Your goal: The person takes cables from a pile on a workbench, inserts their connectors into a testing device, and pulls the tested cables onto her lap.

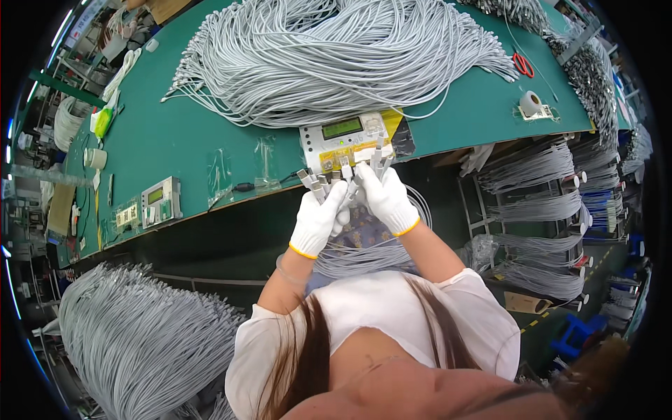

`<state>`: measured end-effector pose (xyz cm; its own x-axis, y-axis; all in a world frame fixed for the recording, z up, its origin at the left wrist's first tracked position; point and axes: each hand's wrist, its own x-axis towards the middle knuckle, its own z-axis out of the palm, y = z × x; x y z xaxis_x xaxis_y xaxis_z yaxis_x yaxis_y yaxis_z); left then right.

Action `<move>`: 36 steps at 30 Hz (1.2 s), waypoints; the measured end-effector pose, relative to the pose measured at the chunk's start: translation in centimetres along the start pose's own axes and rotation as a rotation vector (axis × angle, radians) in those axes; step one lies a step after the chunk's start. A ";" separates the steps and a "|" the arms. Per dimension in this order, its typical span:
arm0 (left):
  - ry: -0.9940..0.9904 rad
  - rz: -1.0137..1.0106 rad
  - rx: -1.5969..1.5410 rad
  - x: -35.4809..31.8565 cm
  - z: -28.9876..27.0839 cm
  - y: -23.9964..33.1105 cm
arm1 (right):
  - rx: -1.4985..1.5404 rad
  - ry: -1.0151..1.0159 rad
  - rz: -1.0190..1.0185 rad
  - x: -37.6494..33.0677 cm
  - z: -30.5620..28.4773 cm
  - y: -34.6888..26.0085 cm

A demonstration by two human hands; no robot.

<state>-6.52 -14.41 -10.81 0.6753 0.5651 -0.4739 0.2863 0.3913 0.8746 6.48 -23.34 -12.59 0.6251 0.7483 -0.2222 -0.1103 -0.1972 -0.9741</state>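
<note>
At the near edge of the green table [182, 133], a bundle of grey cables [343, 175] is being held up by both gloved hands, just in front of a small tester box [350, 138] with a green display. The left hand [318, 220] is being kept curled around the cable ends from the left, and the right hand [386, 197] is being closed on them from the right, the two hands pressed close together. The connector ends are being pointed up and away toward the far side, the long axis running near to far; the cables' tails seem to be hanging down behind the hands. A large heap of grey cables [336, 56] is lying far on the table, with red scissors [523, 64] and a tape roll [530, 103] to the right.
</note>
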 end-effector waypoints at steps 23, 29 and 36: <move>0.010 -0.006 -0.185 -0.5 2.9 0.3 | 0.385 -0.172 0.003 -1.0 -4.6 -1.4; -0.094 -0.019 -0.263 1.0 2.3 1.1 | 0.238 0.070 0.009 -1.1 -3.6 -0.4; -0.208 -0.044 0.078 0.0 0.0 0.9 | 0.014 0.004 -0.082 -0.7 -0.3 0.9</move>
<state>-6.30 -14.04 -10.00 0.7842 0.3841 -0.4873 0.3646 0.3503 0.8628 6.21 -24.27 -13.31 0.6351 0.7592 -0.1420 -0.0694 -0.1270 -0.9895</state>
